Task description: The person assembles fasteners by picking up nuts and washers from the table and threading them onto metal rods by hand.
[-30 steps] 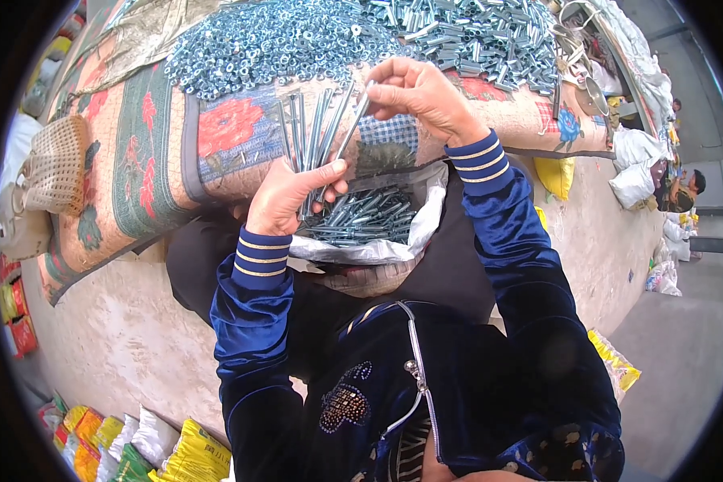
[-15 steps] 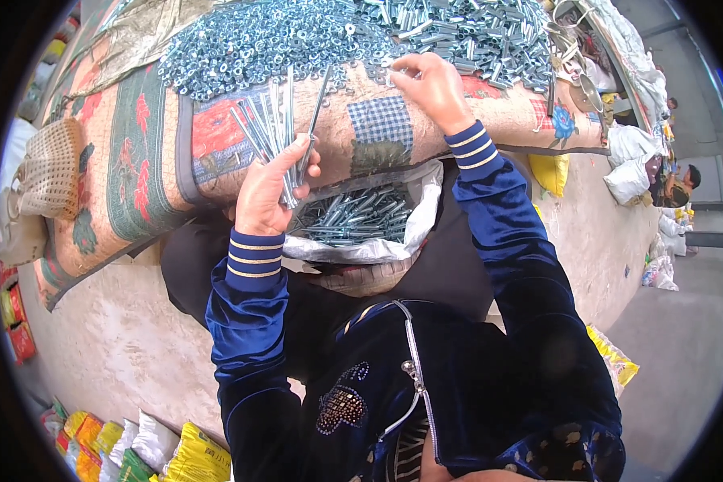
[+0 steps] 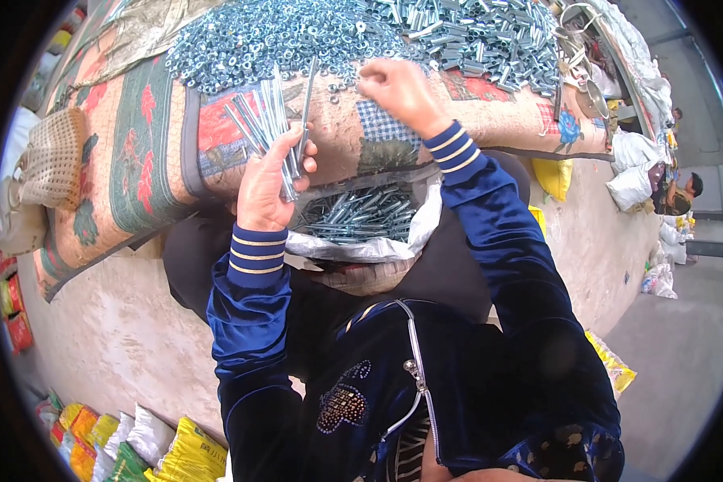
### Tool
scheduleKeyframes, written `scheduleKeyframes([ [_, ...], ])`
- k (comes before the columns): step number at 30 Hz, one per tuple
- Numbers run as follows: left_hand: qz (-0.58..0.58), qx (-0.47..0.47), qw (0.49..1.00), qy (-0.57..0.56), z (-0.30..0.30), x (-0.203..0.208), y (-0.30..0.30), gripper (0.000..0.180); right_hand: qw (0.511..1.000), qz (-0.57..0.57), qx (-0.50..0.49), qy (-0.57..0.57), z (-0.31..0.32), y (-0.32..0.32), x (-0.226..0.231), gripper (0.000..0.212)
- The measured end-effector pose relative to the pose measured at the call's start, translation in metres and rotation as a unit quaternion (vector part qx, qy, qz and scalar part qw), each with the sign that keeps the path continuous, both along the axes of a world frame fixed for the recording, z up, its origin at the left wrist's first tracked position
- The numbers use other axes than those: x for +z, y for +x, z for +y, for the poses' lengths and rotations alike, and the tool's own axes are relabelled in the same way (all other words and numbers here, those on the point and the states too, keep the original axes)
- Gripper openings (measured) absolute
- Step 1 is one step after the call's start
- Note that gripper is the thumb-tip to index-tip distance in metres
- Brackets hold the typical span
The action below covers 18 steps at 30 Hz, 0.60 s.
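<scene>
My left hand [image 3: 267,181] is closed around a fanned bundle of long silvery bolts [image 3: 259,120]. One bolt [image 3: 307,100] stands apart from the rest, held upright near the thumb and fingertips. To its right, my right hand [image 3: 406,95] hovers over the patchwork cloth [image 3: 386,120], fingers pinched; anything between them is too small to make out. Just beyond lies a wide heap of small metal nuts and washers [image 3: 257,44]. Short metal tubes [image 3: 490,40] are piled at the far right of that heap.
Between my knees sits a white-lined sack [image 3: 427,218] holding many assembled metal bolts [image 3: 357,215]. A perforated tan plastic container [image 3: 52,165] hangs at the cloth's left end. Metal scoops [image 3: 593,100] lie at the right end. Colourful bags [image 3: 189,454] stand on the floor, lower left.
My right hand has moved left, toward the upright bolt, with its fingers still pinched. The left hand keeps its bundle, nearly in place. The view has shifted slightly.
</scene>
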<state>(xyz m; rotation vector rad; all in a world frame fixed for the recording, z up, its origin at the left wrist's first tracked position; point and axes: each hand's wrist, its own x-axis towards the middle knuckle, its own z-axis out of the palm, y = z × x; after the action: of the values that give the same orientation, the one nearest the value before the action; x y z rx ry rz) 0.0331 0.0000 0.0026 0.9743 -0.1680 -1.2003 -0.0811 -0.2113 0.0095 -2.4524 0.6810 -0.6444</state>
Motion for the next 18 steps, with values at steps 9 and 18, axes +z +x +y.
scheduleKeyframes([
  [9, -0.043, 0.006, 0.998, 0.036, -0.001, 0.0, -0.002, 0.023, 0.984, -0.019, 0.016, -0.175, 0.007, 0.005, -0.008, 0.014],
  [18, -0.114, -0.058, 0.987, 0.093, 0.0, 0.007, -0.01, 0.019, 0.887, -0.179, 0.145, 0.4, 0.007, -0.004, 0.028, 0.012],
])
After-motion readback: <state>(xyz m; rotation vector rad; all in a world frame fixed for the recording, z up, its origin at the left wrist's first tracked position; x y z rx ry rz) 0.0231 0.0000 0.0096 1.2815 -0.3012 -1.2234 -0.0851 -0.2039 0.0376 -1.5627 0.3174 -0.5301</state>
